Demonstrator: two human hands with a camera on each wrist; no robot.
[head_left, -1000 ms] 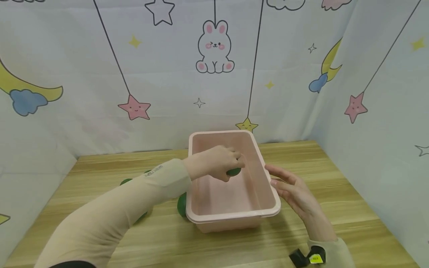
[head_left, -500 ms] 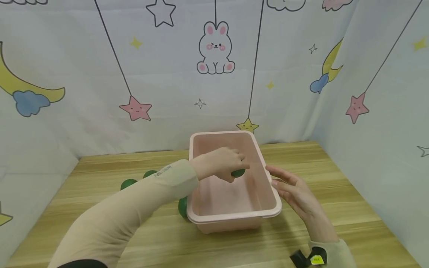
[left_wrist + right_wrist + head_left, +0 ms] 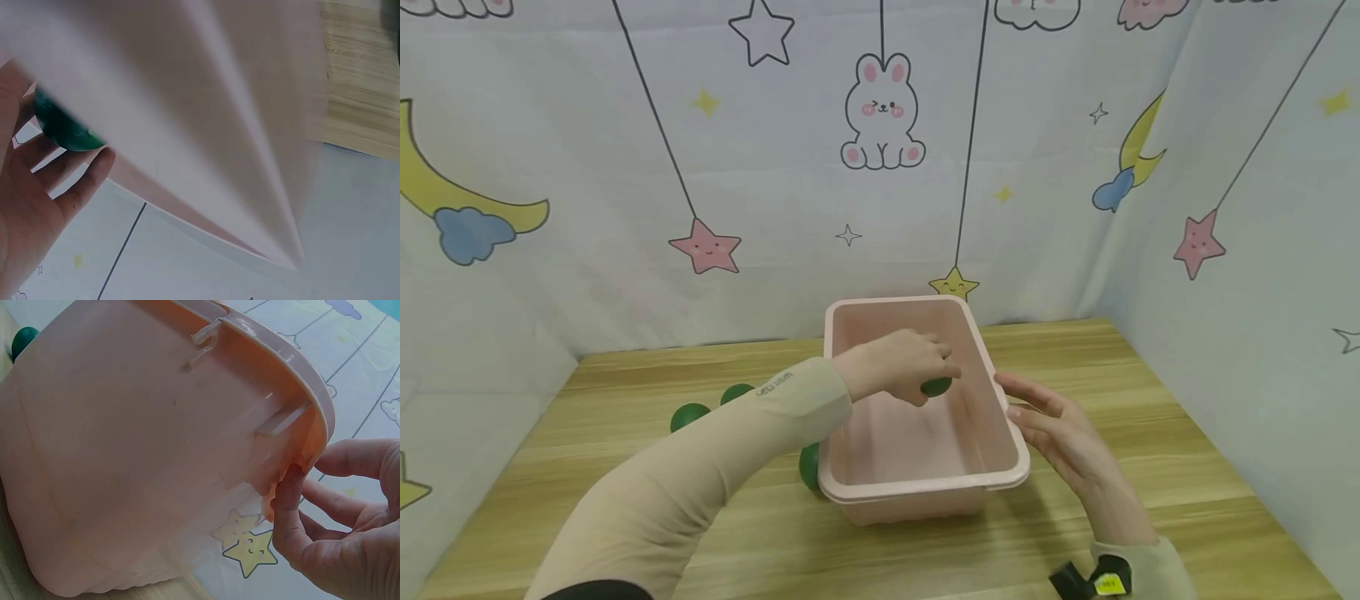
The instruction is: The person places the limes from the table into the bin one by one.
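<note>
In the head view a pink plastic bin (image 3: 917, 492) stands on the wooden table. My left hand (image 3: 898, 362) reaches over its left rim and holds a green ball (image 3: 937, 387) inside the opening, near the right wall. The left wrist view shows that ball (image 3: 65, 128) glossy and dark green among the fingers, partly hidden behind the blurred bin wall. My right hand (image 3: 1063, 433) grips the bin's right rim; in the right wrist view, fingers (image 3: 290, 506) curl under the edge.
More green balls lie on the table left of the bin: one ball (image 3: 809, 465) close against its side, another ball (image 3: 689, 415) and a third ball (image 3: 736, 392) partly behind my left sleeve (image 3: 700, 467). Patterned white curtains (image 3: 790, 183) enclose the table's back and sides.
My left hand has shifted slightly right with the green ball in it, uncovering more of the balls behind the sleeve. The right hand keeps its hold on the rim.
</note>
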